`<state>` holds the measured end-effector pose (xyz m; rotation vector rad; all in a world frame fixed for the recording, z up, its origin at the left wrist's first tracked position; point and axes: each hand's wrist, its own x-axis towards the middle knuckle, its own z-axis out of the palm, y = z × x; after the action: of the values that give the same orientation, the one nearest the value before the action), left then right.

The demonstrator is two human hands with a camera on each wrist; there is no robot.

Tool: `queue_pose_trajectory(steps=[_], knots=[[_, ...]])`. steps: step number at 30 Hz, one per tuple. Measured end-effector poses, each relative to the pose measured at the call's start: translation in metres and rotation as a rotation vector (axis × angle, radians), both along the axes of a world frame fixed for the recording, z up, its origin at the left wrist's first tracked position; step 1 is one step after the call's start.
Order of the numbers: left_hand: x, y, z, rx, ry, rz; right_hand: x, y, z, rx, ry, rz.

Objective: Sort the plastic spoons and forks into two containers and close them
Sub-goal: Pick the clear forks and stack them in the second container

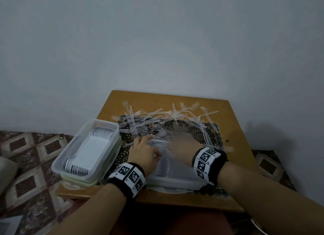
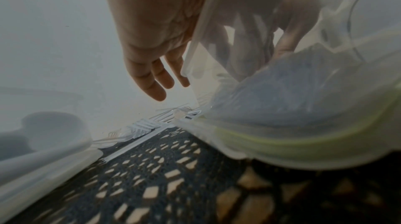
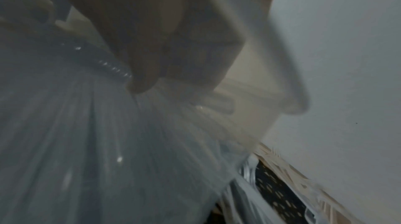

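A loose pile of clear plastic forks (image 1: 157, 119) lies across the far half of the table. On the left stands a clear container (image 1: 73, 166) holding rows of spoons (image 1: 103, 132). A second clear container (image 1: 175, 182) sits front centre under both hands. My left hand (image 1: 143, 150) rests on that container's left rim; its fingers (image 2: 152, 80) hang straight outside the wall (image 2: 195, 39). My right hand (image 1: 182, 143) is blurred over the container's far end. In the right wrist view its fingertips (image 3: 141, 85) pinch together above a fan of clear fork handles (image 3: 108, 142).
A dark lace mat (image 1: 198, 131) covers the middle of the wooden table (image 1: 233, 122). Lids with a green seal (image 1: 98, 180) lie under the spoon container. A patterned cover (image 1: 26, 164) lies to the left of the table, and a plain wall rises close behind it.
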<state>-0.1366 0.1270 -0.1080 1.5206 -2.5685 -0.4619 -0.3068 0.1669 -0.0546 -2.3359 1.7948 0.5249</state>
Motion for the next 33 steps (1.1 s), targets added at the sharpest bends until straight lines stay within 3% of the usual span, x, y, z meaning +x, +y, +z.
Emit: queue_pose_trajectory(steps=[3,9,12,17,23,33], knots=[[0.000,0.000,-0.001,0.007,0.027,-0.004,0.005,0.000,-0.007,-0.016,0.067,0.041],[0.003,-0.001,-0.007,0.013,0.215,-0.001,-0.002,0.004,-0.011,-0.030,-0.085,0.024],[0.004,-0.004,-0.010,0.031,0.301,0.023,-0.005,0.010,-0.014,-0.117,-0.069,0.022],[0.001,-0.006,-0.013,0.082,0.225,0.109,-0.004,0.014,-0.015,-0.056,0.041,-0.030],[0.003,-0.008,-0.013,0.096,0.219,0.179,-0.009,0.011,-0.013,-0.112,-0.035,-0.082],[0.005,-0.010,-0.008,0.183,0.182,0.183,-0.017,0.013,-0.020,-0.012,-0.112,-0.137]])
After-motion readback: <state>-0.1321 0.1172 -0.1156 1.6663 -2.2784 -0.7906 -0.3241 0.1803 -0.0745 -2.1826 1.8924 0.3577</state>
